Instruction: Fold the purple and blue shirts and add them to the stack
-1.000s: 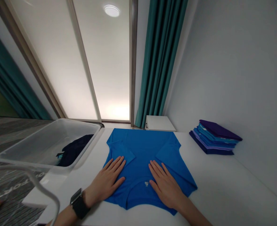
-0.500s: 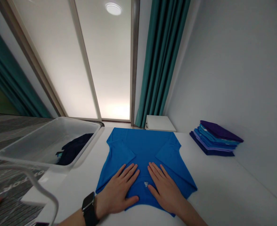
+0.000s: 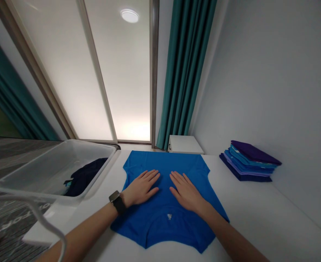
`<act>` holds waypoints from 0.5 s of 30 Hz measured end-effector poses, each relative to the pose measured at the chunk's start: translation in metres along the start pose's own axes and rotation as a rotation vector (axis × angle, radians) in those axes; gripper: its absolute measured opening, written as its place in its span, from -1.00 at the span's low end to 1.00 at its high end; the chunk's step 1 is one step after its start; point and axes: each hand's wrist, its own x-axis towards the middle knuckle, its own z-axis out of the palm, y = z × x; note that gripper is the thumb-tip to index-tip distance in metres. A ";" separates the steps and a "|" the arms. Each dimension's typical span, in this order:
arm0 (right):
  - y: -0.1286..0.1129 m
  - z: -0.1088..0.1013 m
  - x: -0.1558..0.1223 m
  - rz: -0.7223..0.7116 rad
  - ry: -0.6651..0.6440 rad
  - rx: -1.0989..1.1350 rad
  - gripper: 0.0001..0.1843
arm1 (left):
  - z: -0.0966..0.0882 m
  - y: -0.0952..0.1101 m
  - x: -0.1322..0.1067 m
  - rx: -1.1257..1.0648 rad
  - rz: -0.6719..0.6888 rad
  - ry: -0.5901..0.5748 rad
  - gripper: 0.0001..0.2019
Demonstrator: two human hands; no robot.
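A bright blue T-shirt [image 3: 164, 222] lies spread on the white table [image 3: 258, 218], sleeves folded in, a small white logo near its collar on my side. My left hand [image 3: 141, 187], a dark watch on its wrist, lies flat and open on the middle of the shirt, left of centre. Beside it my right hand [image 3: 185, 191] rests flat and open too, fingers pointing away from me. Neither hand holds anything.
A clear plastic bin [image 3: 54, 171] with dark clothing inside stands at the left edge of the table. A stack of folded blue and purple shirts [image 3: 249, 160] sits at the right by the wall. A small white cabinet [image 3: 185, 143] and teal curtains stand beyond the table.
Both hands have slid away from me, from near the collar up to the middle of the shirt, staying flat on the cloth. The shirt's left side has shifted slightly.
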 end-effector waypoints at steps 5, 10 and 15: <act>0.030 0.004 0.049 0.027 -0.035 -0.009 -0.33 | 0.011 -0.026 0.038 0.006 -0.068 0.012 -0.45; 0.045 0.018 0.072 0.177 -0.050 -0.014 -0.30 | 0.022 -0.035 0.059 0.046 -0.214 0.034 -0.45; 0.046 0.032 0.072 0.213 -0.068 -0.027 -0.24 | 0.039 -0.041 0.061 0.059 -0.236 0.077 -0.40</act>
